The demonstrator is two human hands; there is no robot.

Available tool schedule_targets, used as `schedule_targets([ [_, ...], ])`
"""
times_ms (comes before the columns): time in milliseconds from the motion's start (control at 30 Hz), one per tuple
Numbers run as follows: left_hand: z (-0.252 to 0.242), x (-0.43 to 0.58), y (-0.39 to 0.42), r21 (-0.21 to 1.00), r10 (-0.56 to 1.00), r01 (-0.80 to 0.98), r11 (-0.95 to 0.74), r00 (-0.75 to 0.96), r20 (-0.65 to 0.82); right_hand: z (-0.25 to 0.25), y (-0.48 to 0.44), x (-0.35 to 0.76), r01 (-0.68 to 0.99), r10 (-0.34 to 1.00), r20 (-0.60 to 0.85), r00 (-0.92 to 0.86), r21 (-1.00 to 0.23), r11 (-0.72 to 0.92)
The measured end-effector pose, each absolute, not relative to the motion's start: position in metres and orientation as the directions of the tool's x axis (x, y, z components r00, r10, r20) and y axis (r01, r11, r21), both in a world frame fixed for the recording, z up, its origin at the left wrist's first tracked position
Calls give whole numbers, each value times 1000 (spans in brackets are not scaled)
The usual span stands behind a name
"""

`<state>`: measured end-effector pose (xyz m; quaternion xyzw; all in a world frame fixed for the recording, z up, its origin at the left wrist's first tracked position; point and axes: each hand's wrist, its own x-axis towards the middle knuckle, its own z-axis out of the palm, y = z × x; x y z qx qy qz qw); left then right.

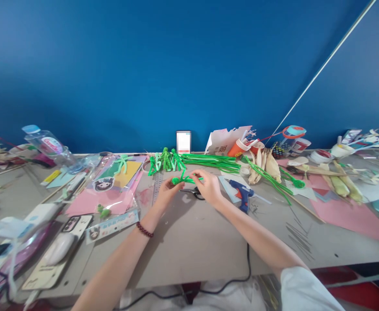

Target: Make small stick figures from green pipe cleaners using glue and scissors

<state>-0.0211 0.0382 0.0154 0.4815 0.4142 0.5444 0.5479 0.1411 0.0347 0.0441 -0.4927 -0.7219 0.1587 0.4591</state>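
My left hand and my right hand meet above the grey table. Both pinch a small green pipe-cleaner figure held between them. The left fingers close on its coiled end, the right fingers on its thin stem. A dark bead bracelet sits on my left wrist. Black scissors lie on the table just under my hands. A bundle of straight green pipe cleaners and several twisted green figures lie behind them.
A blue glue gun lies right of my hands, its black cable running to the near edge. Pink paper, corn husks and cups are at the right. A plastic bottle, sticker sheets and a phone are at the left.
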Motion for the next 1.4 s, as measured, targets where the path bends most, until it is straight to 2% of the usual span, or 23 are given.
schedule_targets([
  [133,15,-21,39,975,996,-209,-78,37,87,45,35,143,594,858,499,-122,-656,466],
  [467,15,-18,36,993,997,-93,-76,-11,76,45,36,144,633,830,528,-177,-585,507],
  [667,16,-19,34,989,990,40,-143,24,142,45,37,145,646,830,519,-202,-566,511],
  [833,22,-18,31,980,969,93,-177,193,157,51,46,156,544,864,449,-227,-678,495],
  [1033,30,-16,27,980,951,40,-197,251,181,45,65,174,291,916,221,-334,-901,323],
  [1133,26,-14,26,980,953,-27,-198,228,199,36,67,172,194,928,136,-348,-958,213],
  [1233,20,-13,26,981,979,-151,-123,144,145,30,63,164,182,936,65,-347,-974,135],
  [1333,14,-14,28,968,996,-236,-80,20,88,27,56,156,153,920,98,-379,-974,167],
  [1400,12,-15,30,970,994,-217,-107,-35,101,25,52,148,129,936,106,-336,-979,158],
])
